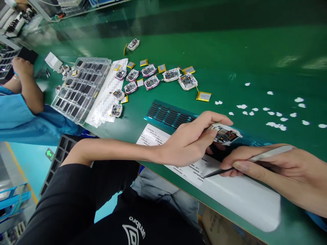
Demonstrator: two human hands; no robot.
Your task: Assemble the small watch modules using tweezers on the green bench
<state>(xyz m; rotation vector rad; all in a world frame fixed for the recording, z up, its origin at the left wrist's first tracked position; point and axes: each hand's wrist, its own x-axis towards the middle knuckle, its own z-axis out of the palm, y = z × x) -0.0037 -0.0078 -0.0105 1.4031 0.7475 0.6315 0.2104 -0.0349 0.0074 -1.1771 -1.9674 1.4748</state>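
Observation:
My left hand (189, 139) is closed on a small white electronic device (226, 134), its circuit board facing up out of the open case. Pinched in my right hand (270, 166) is a pair of tweezers (268, 153), the dark tips pointing down and left. Those tips are over a white label sheet (230, 197) with rows of small printed labels, at the bench's near edge. Partly behind my left hand lies a teal film sheet (168, 114) carrying dark strips.
Several open devices (152, 82) with yellow-edged battery packs (203, 96) lie farther back on the green bench (230, 51). White paper scraps (270, 126) are scattered at the right. A clear compartment tray (84, 85) stands at the left, near a co-worker's hand (22, 66).

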